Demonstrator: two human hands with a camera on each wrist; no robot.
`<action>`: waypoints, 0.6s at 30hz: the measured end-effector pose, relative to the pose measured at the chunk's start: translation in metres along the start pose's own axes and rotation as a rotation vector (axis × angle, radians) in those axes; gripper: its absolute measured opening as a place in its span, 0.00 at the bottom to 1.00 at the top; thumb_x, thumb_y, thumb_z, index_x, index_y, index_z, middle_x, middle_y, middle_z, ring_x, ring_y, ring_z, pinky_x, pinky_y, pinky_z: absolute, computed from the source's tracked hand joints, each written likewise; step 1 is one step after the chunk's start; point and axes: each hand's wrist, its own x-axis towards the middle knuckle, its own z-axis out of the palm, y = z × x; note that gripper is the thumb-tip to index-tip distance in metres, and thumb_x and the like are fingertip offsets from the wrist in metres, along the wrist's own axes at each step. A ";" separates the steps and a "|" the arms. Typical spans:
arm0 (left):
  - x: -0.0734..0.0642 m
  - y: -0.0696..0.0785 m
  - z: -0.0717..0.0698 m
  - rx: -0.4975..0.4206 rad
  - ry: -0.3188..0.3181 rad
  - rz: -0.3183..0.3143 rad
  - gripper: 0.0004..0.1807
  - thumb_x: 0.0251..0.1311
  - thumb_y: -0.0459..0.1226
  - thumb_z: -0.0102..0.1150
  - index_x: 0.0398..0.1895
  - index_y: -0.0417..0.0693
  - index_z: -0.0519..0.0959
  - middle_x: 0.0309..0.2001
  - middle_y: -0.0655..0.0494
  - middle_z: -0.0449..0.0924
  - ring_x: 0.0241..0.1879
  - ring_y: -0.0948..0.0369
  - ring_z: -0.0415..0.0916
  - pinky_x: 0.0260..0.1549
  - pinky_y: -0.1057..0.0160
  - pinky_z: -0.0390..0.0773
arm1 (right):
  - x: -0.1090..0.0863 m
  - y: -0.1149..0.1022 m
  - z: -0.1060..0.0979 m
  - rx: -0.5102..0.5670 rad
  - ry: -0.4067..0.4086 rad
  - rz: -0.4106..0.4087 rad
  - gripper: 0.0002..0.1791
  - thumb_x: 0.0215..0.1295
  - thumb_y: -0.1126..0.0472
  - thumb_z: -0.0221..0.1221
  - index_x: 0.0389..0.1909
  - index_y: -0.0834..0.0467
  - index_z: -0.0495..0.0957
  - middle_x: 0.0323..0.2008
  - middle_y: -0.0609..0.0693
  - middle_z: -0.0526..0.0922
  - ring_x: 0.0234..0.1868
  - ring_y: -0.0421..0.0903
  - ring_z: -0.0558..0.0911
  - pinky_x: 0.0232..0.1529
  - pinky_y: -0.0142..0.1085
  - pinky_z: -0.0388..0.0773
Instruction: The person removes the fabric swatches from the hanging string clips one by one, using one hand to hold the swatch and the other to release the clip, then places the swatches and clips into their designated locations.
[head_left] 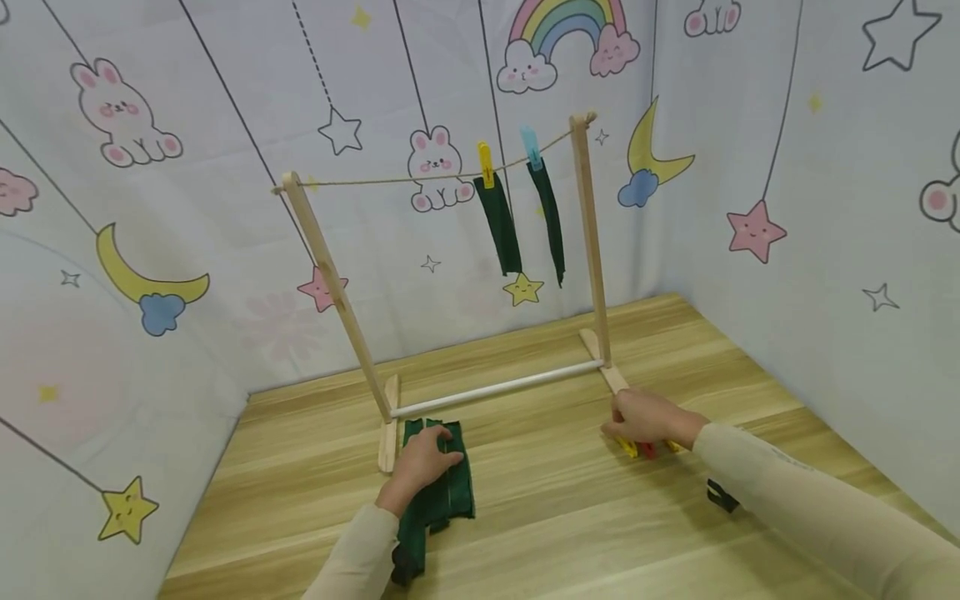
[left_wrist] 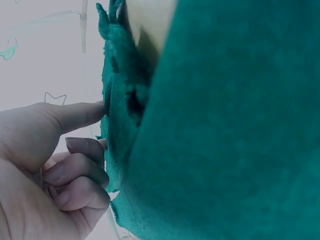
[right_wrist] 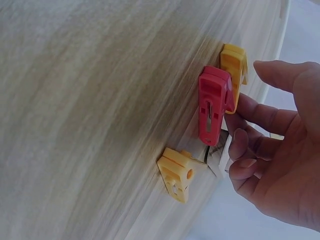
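My left hand [head_left: 423, 458] rests on several dark green cloth pieces [head_left: 459, 487] that lie on the table by the rack's left foot. In the left wrist view, green cloth [left_wrist: 240, 125] fills most of the picture; one straight digit touches its edge while the other fingers curl loosely. Over by the right foot, my right hand [head_left: 648, 415] reaches down to small clothespins. The right wrist view shows its thumb apart from the fingers, beside a yellow clothespin [right_wrist: 234, 67]. A red clothespin [right_wrist: 212, 102] overlaps that one, and another yellow clothespin [right_wrist: 175, 176] lies nearer.
A wooden rack [head_left: 337, 292] with a white bottom rod [head_left: 495, 389] stands toward the back. From its string [head_left: 375, 181] hang two dark green cloths [head_left: 500, 229], pinned by a yellow clothespin [head_left: 486, 164] and a light blue clothespin [head_left: 531, 147]. Printed curtains [head_left: 225, 250] surround the table [head_left: 555, 500].
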 end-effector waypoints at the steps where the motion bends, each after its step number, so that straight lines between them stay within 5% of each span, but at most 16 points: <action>1: 0.001 0.000 0.000 0.002 0.002 -0.002 0.25 0.61 0.42 0.70 0.57 0.38 0.78 0.38 0.47 0.82 0.27 0.59 0.74 0.28 0.56 0.76 | 0.000 0.001 0.000 0.001 0.000 -0.001 0.20 0.68 0.56 0.63 0.15 0.52 0.73 0.06 0.38 0.69 0.07 0.33 0.66 0.15 0.30 0.65; 5: 0.002 0.000 0.000 0.010 0.001 -0.010 0.25 0.61 0.42 0.70 0.57 0.38 0.78 0.41 0.44 0.83 0.29 0.58 0.76 0.30 0.55 0.77 | 0.001 0.001 -0.001 0.001 0.007 -0.006 0.21 0.68 0.57 0.63 0.14 0.52 0.73 0.06 0.38 0.68 0.07 0.33 0.66 0.15 0.29 0.64; 12: 0.002 0.001 -0.001 0.002 -0.017 -0.023 0.25 0.61 0.42 0.70 0.57 0.38 0.77 0.33 0.50 0.81 0.26 0.59 0.73 0.27 0.57 0.74 | 0.002 0.002 0.000 -0.011 0.006 -0.015 0.20 0.67 0.58 0.63 0.13 0.52 0.72 0.06 0.37 0.67 0.08 0.32 0.65 0.14 0.29 0.64; 18: 0.003 0.002 -0.001 0.008 -0.011 -0.022 0.25 0.61 0.42 0.70 0.57 0.39 0.78 0.41 0.45 0.83 0.29 0.58 0.75 0.31 0.55 0.77 | 0.003 0.004 0.001 -0.019 0.013 -0.038 0.21 0.67 0.58 0.63 0.13 0.51 0.71 0.06 0.35 0.65 0.08 0.32 0.64 0.15 0.29 0.63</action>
